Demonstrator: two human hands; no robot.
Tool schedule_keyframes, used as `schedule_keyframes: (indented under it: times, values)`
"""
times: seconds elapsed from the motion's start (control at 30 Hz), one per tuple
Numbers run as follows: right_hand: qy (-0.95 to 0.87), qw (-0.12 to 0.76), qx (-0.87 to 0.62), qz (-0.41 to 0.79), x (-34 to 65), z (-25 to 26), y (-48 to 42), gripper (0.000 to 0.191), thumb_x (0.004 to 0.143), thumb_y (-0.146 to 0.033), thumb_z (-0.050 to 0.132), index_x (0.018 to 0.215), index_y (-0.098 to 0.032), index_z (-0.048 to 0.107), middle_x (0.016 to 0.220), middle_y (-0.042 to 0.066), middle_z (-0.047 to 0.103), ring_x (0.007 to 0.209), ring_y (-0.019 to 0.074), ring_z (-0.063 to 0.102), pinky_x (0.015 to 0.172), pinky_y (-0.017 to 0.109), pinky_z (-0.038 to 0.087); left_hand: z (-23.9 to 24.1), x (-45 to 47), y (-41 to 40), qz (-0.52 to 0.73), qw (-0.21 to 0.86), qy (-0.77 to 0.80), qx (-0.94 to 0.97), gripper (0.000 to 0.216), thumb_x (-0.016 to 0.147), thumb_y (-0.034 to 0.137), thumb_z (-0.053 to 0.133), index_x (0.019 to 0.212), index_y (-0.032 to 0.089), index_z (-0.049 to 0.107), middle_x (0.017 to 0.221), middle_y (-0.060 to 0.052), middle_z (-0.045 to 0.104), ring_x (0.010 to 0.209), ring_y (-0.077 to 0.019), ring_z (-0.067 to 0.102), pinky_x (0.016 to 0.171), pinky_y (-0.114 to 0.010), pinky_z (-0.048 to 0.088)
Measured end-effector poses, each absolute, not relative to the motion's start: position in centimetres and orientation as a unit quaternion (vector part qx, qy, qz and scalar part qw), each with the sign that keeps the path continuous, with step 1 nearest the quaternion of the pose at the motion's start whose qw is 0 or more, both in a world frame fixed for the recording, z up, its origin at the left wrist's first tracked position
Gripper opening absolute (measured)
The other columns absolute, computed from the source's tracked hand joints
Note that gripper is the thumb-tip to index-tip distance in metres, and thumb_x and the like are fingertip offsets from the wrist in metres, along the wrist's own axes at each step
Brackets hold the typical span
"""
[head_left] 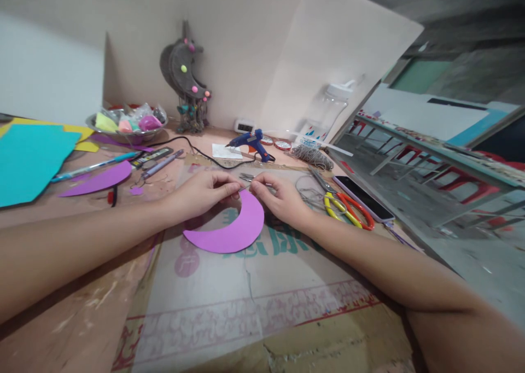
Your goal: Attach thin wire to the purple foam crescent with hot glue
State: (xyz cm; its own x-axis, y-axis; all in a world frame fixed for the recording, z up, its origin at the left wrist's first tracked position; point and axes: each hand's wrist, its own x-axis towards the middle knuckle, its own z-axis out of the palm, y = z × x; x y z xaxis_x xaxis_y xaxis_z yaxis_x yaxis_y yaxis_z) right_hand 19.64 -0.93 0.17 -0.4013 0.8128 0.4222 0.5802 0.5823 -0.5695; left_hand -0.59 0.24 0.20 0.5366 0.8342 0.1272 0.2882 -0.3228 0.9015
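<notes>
The crescent (pixel 248 224) hangs mid-frame, long axis slanting from its lower-left point to its upper tip; there, equally near, the left hand (pixel 211 193) and right hand (pixel 279 197) pinch it, fingers narrowed.

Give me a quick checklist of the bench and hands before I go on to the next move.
1. Both hands at the workpiece: ok; left hand and right hand are at the purple crescent's upper tip.
2. Exact grip on that tip: cannot tell; fingers hide it.
3. Scissors clear of the hands: ok; they lie to the right of the right hand.
4. Gray cord tidy: not ok; loose loops spread between the right hand and the scissors.
5. Blue glue gun hot: cannot tell; it rests beyond the hands.
</notes>
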Motion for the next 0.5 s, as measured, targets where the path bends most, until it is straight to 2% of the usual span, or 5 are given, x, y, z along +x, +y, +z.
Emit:
schedule_keyframes:
  times: [0.13,0.3,0.5]
  values:
    - [-0.830,0.355,-0.406,0.138,19.8,0.2,-1.1,0.022,0.090,-0.031,0.045,0.076,-0.017,0.053,0.072,0.001,0.058,0.069,0.0129,0.054,0.069,0.026,0.042,0.6,-0.5,-0.1,0.300,0.429,0.388,0.758,0.030,0.085,0.041,0.053,0.075,0.016,0.066,0.065,0.000,0.063,0.053,-0.0092,0.052,0.050,-0.019,0.039]
    - [-0.871,0.365,-0.325,0.055,20.1,0.3,-1.4,0.021,0.090,-0.030,0.049,0.072,-0.018,0.050,0.069,0.002,0.055,0.066,0.0134,0.049,0.066,0.028,0.039,0.4,-0.6,0.2,0.309,0.423,0.397,0.754,0.032,0.085,0.043,0.052,0.071,0.015,0.062,0.065,-0.001,0.062,0.055,-0.0101,0.053,0.053,-0.021,0.041]
    - [-0.944,0.255,-0.210,-0.011,20.3,0.7,-2.2,0.025,0.094,-0.031,0.038,0.083,-0.020,0.057,0.078,0.005,0.060,0.076,0.0172,0.050,0.076,0.035,0.039,0.2,-0.6,0.4,0.331,0.422,0.382,0.752,0.030,0.085,0.043,0.053,0.074,0.015,0.060,0.063,0.001,0.060,0.057,-0.0098,0.053,0.057,-0.021,0.042]
